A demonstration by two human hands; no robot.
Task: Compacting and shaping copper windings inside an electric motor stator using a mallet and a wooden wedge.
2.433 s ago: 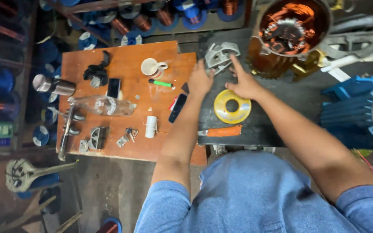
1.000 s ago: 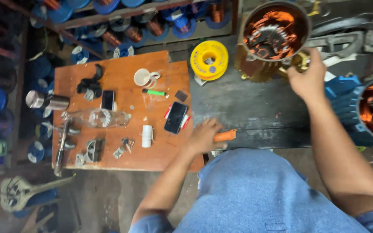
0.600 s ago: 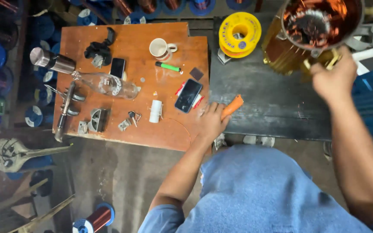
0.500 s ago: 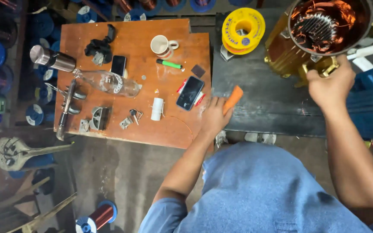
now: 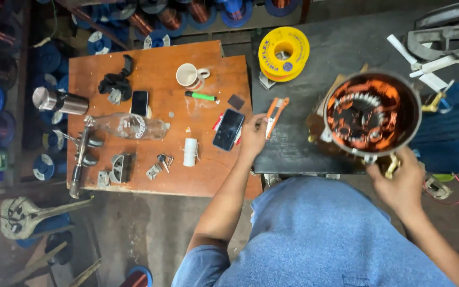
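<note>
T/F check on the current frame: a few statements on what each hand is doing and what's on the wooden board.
1. The left hand holds an orange utility knife. True.
2. The right hand rests on the yellow spool. False: it is at the near rim of the motor stator.
3. A clear bottle lies on its side on the wooden board. True.
4. The white mug stands on the dark bench. False: it stands on the wooden board.

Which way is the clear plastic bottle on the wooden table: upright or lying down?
Lying down. The clear plastic bottle shows its full side along the orange-brown wooden table, its neck pointing left.
</note>
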